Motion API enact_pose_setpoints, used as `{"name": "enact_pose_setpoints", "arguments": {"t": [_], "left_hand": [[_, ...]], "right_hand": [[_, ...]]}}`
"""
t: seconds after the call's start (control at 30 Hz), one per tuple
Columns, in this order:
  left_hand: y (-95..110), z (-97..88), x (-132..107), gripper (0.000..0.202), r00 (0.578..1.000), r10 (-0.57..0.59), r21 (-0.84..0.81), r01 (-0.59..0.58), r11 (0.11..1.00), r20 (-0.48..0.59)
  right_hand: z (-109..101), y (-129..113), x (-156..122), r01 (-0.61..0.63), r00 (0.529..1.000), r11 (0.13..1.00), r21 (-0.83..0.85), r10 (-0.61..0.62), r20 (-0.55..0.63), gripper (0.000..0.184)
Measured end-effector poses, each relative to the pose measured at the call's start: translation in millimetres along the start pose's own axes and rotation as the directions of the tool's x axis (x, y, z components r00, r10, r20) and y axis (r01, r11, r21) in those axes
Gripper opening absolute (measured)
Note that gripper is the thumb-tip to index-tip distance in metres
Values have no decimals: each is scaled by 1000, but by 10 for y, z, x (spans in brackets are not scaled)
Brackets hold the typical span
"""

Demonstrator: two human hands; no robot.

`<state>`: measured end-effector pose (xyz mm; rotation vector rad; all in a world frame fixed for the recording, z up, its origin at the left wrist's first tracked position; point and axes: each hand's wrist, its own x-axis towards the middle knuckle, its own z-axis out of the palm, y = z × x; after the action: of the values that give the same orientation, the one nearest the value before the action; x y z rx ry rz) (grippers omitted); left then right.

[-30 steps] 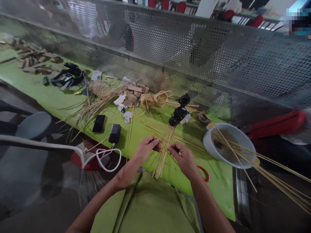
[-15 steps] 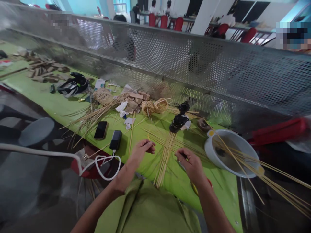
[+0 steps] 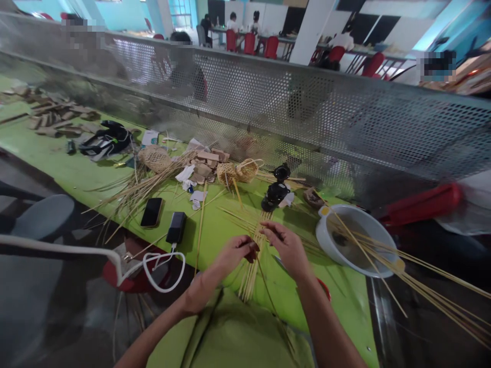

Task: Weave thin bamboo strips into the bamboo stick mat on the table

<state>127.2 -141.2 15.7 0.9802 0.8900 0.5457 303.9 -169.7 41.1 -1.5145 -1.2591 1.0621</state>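
My left hand [image 3: 238, 251] is closed, with thumb and fingertips pinching a thin bamboo strip [image 3: 268, 286] that trails down toward my lap. Just right of it, my right hand [image 3: 286, 248] is closed too, its thumb and index finger close together over the strips; what they hold is too small to make out. Beneath both hands, a row of pale bamboo strips [image 3: 247, 286] lies lengthwise on the green table [image 3: 220, 225]. Other strips [image 3: 240, 217] cross under them. A black object with a round top [image 3: 275, 195] stands on the far ends of the row.
At the right, a whitish basin [image 3: 322, 237] holds water and long strips [image 3: 425, 273] that stick out past the table. Woven baskets [image 3: 247, 170], cardboard scraps [image 3: 207, 166], a phone [image 3: 152, 212] and a power bank [image 3: 176, 227] lie leftward. A perforated metal screen [image 3: 238, 82] runs behind.
My hands have come closer together over the row of strips, the right one moving left and slightly away from me. A thin strip now trails from my left fingers. The view has shifted slightly.
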Motion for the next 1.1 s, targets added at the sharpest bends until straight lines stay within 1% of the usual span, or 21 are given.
{"name": "enact_pose_setpoints", "arguments": {"t": [0.1, 0.2, 0.3, 0.4, 0.53, 0.6, 0.67, 0.8, 0.87, 1.0, 1.1], "left_hand": [[-41, 91, -10, 41, 999, -9, 17, 8, 1000, 39], [-68, 148, -26, 38, 998, -17, 21, 15, 1000, 68], [-45, 150, -25, 30, 999, -13, 39, 11, 999, 51], [-3, 122, -9, 25, 999, 22, 40, -23, 999, 26], [-4, 116, 8, 25, 999, 15, 55, -18, 998, 44], [-12, 129, 13, 27, 998, 4, 50, -7, 999, 59], [-3, 138, 20, 30, 999, 11, 25, -13, 1000, 51], [58, 119, 45, 37, 997, 62, -12, -63, 998, -43], [75, 98, 47, 40, 995, 72, -16, -73, 997, -73], [52, 72, 20, 44, 990, 84, -29, -88, 996, -109], [27, 72, -8, 46, 992, 72, -42, -77, 996, -99]], "right_hand": [[90, -101, 137, 5, 1000, 998, 67, -2, -31, 43], [159, -157, 219, 25, 999, 996, 88, -21, -44, 31], [186, -164, 237, 25, 999, 996, 90, -22, -28, 22], [186, -162, 226, 12, 1000, 996, 93, -13, 8, 23], [185, -176, 214, 12, 1000, 996, 88, -13, 9, 28], [185, -183, 205, 23, 1000, 998, 66, -23, -9, 26], [183, -190, 188, 23, 1000, 999, 27, -22, -14, 25], [167, -221, 134, 11, 999, 999, -45, -9, 36, 23], [151, -241, 109, 37, 998, 995, -93, -32, 50, 21], [119, -246, 77, 98, 995, 976, -193, -93, 32, 19], [116, -228, 60, 125, 992, 967, -221, -117, 50, 19]]}}
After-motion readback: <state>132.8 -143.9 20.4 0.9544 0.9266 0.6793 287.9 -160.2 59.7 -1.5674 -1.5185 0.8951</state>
